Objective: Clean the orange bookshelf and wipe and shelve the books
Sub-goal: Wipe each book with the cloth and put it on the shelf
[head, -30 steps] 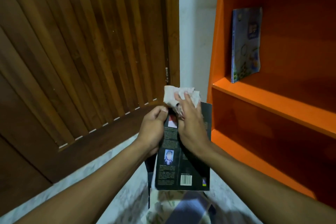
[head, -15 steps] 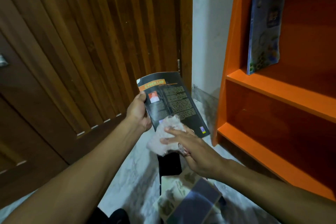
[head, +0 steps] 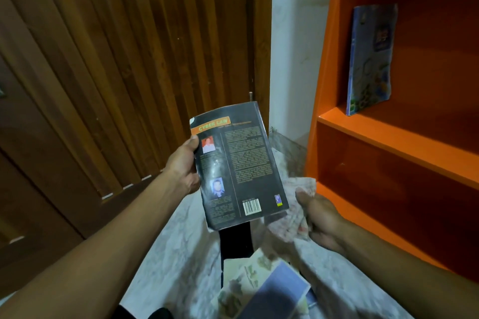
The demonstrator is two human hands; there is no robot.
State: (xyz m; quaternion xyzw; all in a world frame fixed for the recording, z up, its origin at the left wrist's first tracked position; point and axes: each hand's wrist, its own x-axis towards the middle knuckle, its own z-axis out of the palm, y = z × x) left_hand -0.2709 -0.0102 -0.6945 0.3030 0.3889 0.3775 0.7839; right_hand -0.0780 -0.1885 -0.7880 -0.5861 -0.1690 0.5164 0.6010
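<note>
Black book point(head: 238, 168), back cover up, is being gripped by left hand point(head: 182, 168); right hand point(head: 320, 217), clutching cloth point(head: 295, 204), has shifted off the cover toward orange bookshelf point(head: 388, 137).

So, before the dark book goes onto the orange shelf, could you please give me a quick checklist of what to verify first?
1. Dark book firmly held: ok, the left hand grips its left edge.
2. Cloth clear of the cover: ok, bunched in the right hand, beside the book.
3. Free space on the bookshelf: ok, only a blue book leans at the left end of the middle shelf.
4. Cover wiped clean: cannot tell, too dim.
5. Front cover and spine wiped: cannot tell, only the back shows.
6. More books waiting: ok, a pile of books lies on the floor.
</note>
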